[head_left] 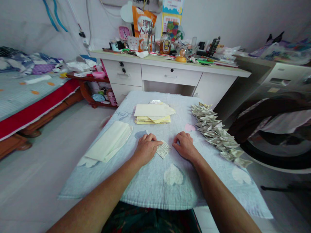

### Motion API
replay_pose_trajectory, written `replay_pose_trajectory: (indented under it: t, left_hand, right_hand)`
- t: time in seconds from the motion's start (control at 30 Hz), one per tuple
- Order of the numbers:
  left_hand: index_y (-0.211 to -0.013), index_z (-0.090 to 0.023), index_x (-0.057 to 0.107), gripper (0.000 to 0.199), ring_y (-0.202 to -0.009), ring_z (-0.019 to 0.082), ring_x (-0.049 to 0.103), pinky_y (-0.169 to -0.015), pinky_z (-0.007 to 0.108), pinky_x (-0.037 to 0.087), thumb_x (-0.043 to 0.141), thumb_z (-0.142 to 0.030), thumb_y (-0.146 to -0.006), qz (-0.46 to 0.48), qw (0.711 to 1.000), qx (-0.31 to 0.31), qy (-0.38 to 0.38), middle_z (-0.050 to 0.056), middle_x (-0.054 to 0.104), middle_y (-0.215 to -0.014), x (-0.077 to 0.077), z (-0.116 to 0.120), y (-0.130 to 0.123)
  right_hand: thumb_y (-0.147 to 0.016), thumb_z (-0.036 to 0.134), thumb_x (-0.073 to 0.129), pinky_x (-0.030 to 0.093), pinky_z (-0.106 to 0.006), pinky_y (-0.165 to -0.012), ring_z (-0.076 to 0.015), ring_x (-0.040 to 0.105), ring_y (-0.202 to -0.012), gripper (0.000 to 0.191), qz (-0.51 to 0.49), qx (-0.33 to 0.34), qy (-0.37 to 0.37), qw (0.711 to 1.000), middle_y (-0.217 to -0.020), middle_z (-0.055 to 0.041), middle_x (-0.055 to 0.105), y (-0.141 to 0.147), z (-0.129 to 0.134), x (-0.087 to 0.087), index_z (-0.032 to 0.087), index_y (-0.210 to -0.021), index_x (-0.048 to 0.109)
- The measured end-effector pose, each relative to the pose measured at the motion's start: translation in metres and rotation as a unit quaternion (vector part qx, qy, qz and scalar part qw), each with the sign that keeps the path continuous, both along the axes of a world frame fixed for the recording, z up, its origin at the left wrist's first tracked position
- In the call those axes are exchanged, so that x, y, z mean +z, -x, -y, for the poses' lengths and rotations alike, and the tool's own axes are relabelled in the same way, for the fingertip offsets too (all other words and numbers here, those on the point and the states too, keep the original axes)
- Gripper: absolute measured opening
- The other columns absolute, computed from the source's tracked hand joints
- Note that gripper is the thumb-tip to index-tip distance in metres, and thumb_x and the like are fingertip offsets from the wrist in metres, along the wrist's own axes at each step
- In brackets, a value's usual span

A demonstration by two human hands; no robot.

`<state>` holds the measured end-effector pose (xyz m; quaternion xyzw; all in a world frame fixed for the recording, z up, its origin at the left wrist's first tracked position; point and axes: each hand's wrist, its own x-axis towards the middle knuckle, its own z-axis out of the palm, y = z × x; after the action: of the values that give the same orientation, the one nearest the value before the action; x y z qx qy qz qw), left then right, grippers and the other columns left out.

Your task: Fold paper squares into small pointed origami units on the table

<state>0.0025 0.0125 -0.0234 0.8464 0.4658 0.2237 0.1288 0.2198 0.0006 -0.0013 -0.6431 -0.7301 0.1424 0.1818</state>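
Note:
A small folded square of printed paper point(163, 149) lies on the cloth-covered table in front of me, one corner toward me. My left hand point(147, 147) is closed at the paper's left side, its index finger pressing on the upper part. Just right of the paper, my right hand point(185, 145) rests on the cloth with loosely bent fingers and the thumb a little apart. I see nothing in it. Beyond the hands sits a stack of cream and yellow paper sheets point(153, 110). To the left lies a pile of pale folded sheets point(108, 141).
Rows of pointed folded-paper pieces point(213, 131) run along the table's right side. The table's cloth point(155, 191) is pale blue with hearts. Behind stands a cluttered white desk point(170, 74). A bed point(36, 94) is at left, and a front-loading washing machine point(274, 84) at right.

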Motion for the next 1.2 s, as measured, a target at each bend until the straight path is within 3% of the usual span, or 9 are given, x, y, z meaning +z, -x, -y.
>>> replay_pose_trajectory:
  t: [0.1,0.17,0.3,0.43,0.67,0.83,1.03,1.2]
  left_hand:
    - [-0.110,-0.036,0.068,0.035,-0.093,0.021,0.047,-0.085,0.039,0.040,0.054,-0.015,-0.085,-0.001,1.000,0.000,0.000,0.003,0.055,-0.098,0.000,0.000,0.000]
    - [-0.109,-0.036,0.069,0.034,-0.093,0.020,0.047,-0.085,0.038,0.040,0.054,-0.017,-0.086,0.000,1.000,-0.002,-0.003,0.003,0.055,-0.098,0.000,0.000,0.000]
    - [-0.102,-0.032,0.071,0.025,-0.094,0.020,0.047,-0.085,0.038,0.040,0.053,-0.022,-0.088,0.005,1.000,-0.004,-0.010,0.004,0.055,-0.098,0.001,0.000,0.000]
    - [-0.099,-0.031,0.071,0.023,-0.094,0.021,0.047,-0.084,0.038,0.040,0.053,-0.022,-0.087,0.002,1.000,-0.001,-0.006,0.004,0.055,-0.097,0.001,0.000,0.000]
    - [-0.128,-0.034,0.055,0.048,-0.098,0.024,0.046,-0.085,0.040,0.039,0.061,-0.024,-0.080,-0.025,0.998,0.058,0.010,0.004,0.055,-0.107,0.003,-0.001,0.011]
    - [-0.123,-0.032,0.059,0.042,-0.100,0.024,0.047,-0.088,0.040,0.036,0.058,-0.023,-0.082,-0.010,0.995,0.097,0.004,0.004,0.056,-0.107,0.003,-0.005,0.023]
    - [-0.089,-0.023,0.069,0.012,-0.098,0.022,0.048,-0.089,0.038,0.038,0.059,-0.022,-0.081,0.049,0.997,0.061,0.000,0.004,0.056,-0.095,0.009,-0.003,0.014]
    - [-0.084,-0.020,0.067,0.007,-0.093,0.021,0.049,-0.086,0.037,0.040,0.061,-0.021,-0.081,0.050,0.998,-0.025,0.007,0.003,0.058,-0.090,0.007,-0.003,0.008]
  right_hand:
    - [-0.082,0.019,0.056,0.032,-0.034,-0.084,-0.0224,0.046,-0.097,0.007,-0.045,0.008,-0.056,0.997,-0.098,-0.0061,0.055,0.006,0.001,0.001,0.020,-0.088,0.060]
    - [-0.082,0.015,0.054,0.034,-0.032,-0.084,-0.0208,0.048,-0.094,0.007,-0.077,0.054,-0.085,0.992,-0.094,-0.0058,0.056,0.015,0.002,0.002,0.019,-0.087,0.058]
    - [-0.083,0.011,0.052,0.037,-0.027,-0.075,-0.0164,0.051,-0.079,0.012,-0.103,0.134,-0.056,0.984,-0.081,-0.0016,0.057,0.037,0.007,0.001,0.019,-0.091,0.054]
    - [-0.084,0.014,0.054,0.036,-0.026,-0.073,-0.0171,0.051,-0.079,0.008,-0.062,0.104,-0.035,0.992,-0.079,-0.0016,0.060,0.048,0.007,-0.002,0.019,-0.089,0.054]
    - [-0.085,0.022,0.058,0.033,-0.027,-0.074,-0.0165,0.050,-0.078,0.005,0.013,0.112,-0.041,0.993,-0.080,-0.0027,0.061,0.050,0.004,-0.004,0.018,-0.083,0.055]
    - [-0.087,0.021,0.055,0.031,-0.028,-0.076,-0.0171,0.050,-0.081,0.006,0.045,0.116,-0.038,0.991,-0.083,-0.0041,0.061,0.051,0.004,-0.003,0.018,-0.083,0.058]
    - [-0.089,0.026,0.054,0.028,-0.030,-0.073,-0.0193,0.049,-0.085,0.008,0.073,0.101,-0.041,0.991,-0.087,-0.0045,0.062,0.053,0.005,-0.004,0.019,-0.088,0.060]
    - [-0.092,0.029,0.051,0.027,-0.031,-0.074,-0.0203,0.047,-0.087,0.014,0.086,0.087,-0.036,0.992,-0.089,-0.0051,0.061,0.055,0.006,-0.005,0.020,-0.088,0.060]
